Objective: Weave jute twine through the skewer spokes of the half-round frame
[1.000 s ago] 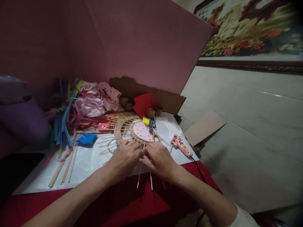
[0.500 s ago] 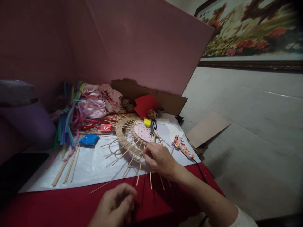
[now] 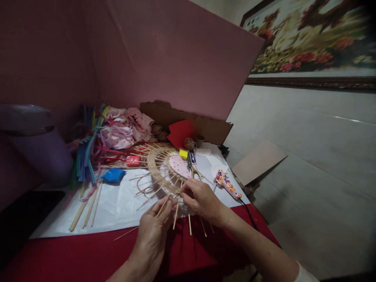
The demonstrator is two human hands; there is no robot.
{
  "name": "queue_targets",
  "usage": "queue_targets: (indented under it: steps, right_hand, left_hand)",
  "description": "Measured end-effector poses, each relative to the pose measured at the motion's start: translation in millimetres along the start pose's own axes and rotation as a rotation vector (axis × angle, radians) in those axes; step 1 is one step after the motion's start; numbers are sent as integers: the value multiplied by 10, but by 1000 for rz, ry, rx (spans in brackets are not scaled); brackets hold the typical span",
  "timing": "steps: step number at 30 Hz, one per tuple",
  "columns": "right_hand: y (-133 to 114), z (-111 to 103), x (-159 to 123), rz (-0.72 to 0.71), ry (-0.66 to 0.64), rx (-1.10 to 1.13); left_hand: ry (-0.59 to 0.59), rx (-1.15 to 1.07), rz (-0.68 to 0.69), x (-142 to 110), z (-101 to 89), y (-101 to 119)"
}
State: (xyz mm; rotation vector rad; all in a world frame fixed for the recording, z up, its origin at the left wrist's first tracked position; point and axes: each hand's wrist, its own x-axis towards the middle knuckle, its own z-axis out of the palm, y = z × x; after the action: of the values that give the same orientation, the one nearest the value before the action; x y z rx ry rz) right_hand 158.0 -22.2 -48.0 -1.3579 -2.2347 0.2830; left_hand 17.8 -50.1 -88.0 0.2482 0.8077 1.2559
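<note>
A round frame of thin wooden sticks [image 3: 159, 178], wound with a broad ring of jute twine, has a pink heart-dotted fabric centre [image 3: 178, 166]. Its sticks point outward like rays. My left hand [image 3: 155, 223] is closed round one stick at the near rim, thumb along it. At the near right of the ring, my right hand [image 3: 201, 199] pinches at the twine edge beside a stick; its fingertips partly hide what they grip. Just beyond the right hand lie gold-handled scissors [image 3: 196, 172].
A flower-patterned glue gun [image 3: 226, 184] with a black cord lies at right. At left are a blue packet [image 3: 113, 175], loose sticks [image 3: 88, 207] and pipe cleaners [image 3: 85, 156]. Behind sit pink fabric [image 3: 126, 127], red sheet [image 3: 180, 133], a twine ball [image 3: 189, 143] and cardboard [image 3: 211, 130].
My left hand has risen from the near table edge to the ring and closed on a stick. My right hand stays at the twine edge.
</note>
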Motion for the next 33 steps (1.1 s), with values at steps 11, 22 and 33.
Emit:
queue_targets:
  steps: [11,22,33]
  right_hand:
    - [-37,-40,-79,-6,-33,109]
    - [-71,-49,-120,-62,-45,156]
    - [-30,6,-130,-164,-30,102]
  left_hand:
    - [-110,157,152,0,-6,-73]
    - [-111,143,123,-3,10,-51]
    - [-85,85,113,22,-1,-68]
